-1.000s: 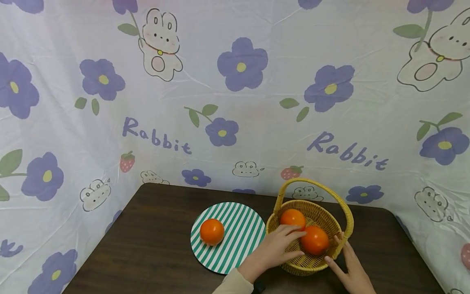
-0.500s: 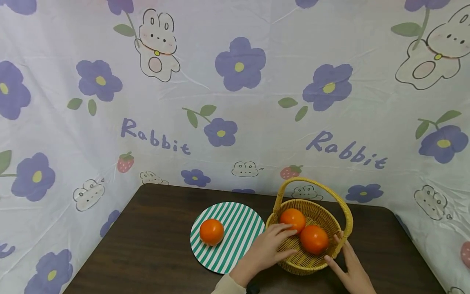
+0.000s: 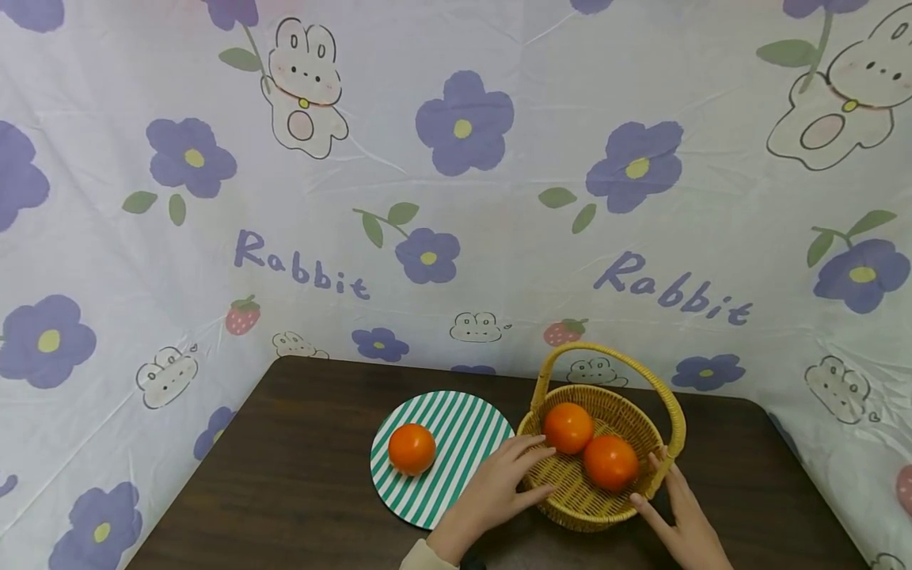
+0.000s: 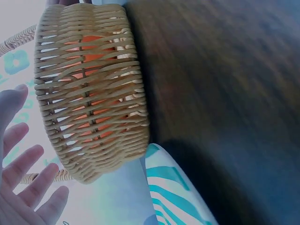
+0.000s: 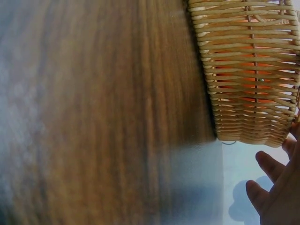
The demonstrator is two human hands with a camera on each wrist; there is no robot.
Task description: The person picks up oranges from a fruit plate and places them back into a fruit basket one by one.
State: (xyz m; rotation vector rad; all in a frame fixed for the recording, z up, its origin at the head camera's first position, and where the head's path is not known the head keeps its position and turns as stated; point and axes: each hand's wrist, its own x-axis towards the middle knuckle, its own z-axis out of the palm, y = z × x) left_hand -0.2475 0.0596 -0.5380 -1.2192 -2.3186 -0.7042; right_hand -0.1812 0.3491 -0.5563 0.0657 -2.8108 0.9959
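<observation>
A yellow wicker basket [image 3: 570, 518] with an arched handle stands on the dark table. Two round orange fruits lie in it, one fruit [image 3: 568, 428] at the back left and another fruit [image 3: 611, 463] closer to the right. My left hand [image 3: 495, 487] is over the basket's left rim, fingers loosely extended and holding nothing; the left wrist view shows those fingers spread. At the right rim, my right hand [image 3: 680, 518] holds the basket by the foot of its handle, thumb on the near side and fingers beyond. A third orange fruit [image 3: 412, 450] sits on a striped round mat.
The green-and-white striped mat [image 3: 456, 467] lies left of the basket, close to its rim. Behind the brown table [image 3: 285, 475] hangs a white cloth [image 3: 499, 214] printed with purple flowers and rabbits. The basket's handle rises high over the fruits.
My left hand has drawn back to the left, away from the fruits in the basket, to its left rim. The right hand and the basket have stayed put.
</observation>
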